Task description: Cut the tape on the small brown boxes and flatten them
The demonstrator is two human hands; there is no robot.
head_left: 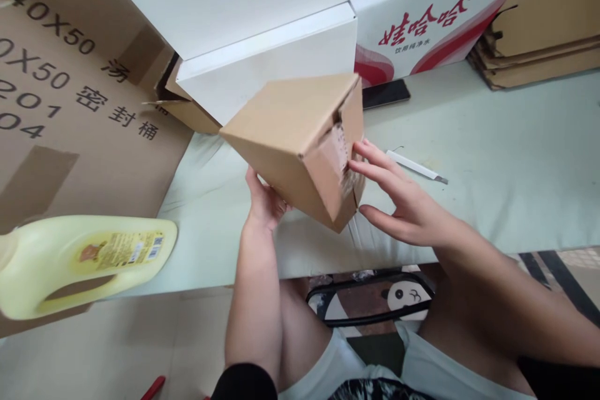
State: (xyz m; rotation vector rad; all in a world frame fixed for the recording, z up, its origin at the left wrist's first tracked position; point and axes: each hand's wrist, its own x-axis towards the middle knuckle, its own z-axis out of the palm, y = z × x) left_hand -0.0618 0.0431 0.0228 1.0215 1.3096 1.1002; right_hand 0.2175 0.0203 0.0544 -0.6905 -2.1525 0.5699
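Note:
A brown cardboard box point(281, 119) is tilted in the air above the table, its end flaps facing right. Clear tape point(344, 159) lies wrinkled over those flaps. My left hand point(267, 203) grips the box from below at its near left side; part of the fingers is hidden under it. At the taped end, my right hand point(398, 197) has its fingers spread, the fingertips at the tape and the thumb near the lower edge. A slim white cutter point(417, 167) with a grey tip lies on the table, right of the box.
The pale green tabletop point(515, 181) carries a black phone point(387, 94), white cartons point(267, 62) behind, and flattened cardboard point(548, 44) at the back right. On the left are a large printed carton point(94, 156) and a yellow jug point(89, 262) at the front edge.

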